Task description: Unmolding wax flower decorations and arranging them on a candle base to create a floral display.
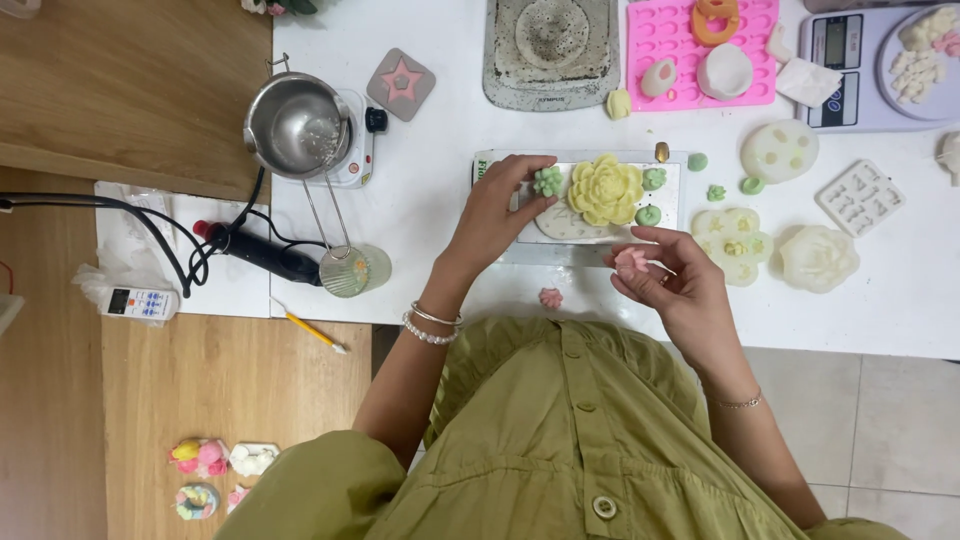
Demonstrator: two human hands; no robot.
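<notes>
My left hand point(495, 215) pinches a small green wax succulent point(548, 181) at the left of a large pale yellow wax flower point(605, 189). Both stand on a white oval base on a flat white tray point(676, 205). Two more small green pieces point(654, 179) sit at the flower's right. My right hand point(672, 283) hovers near the table's front edge, holding a small pink wax flower point(630, 260) in its fingertips. Another small pink flower point(550, 298) lies on the table between my hands.
A steel melting pot point(296, 125) on a small heater stands left, with a glass cup point(355, 270), a black tool and cables. Behind the tray are a grey mould point(550, 50) and a pink silicone mould point(700, 50). A scale point(880, 65) and translucent moulds point(815, 258) sit right.
</notes>
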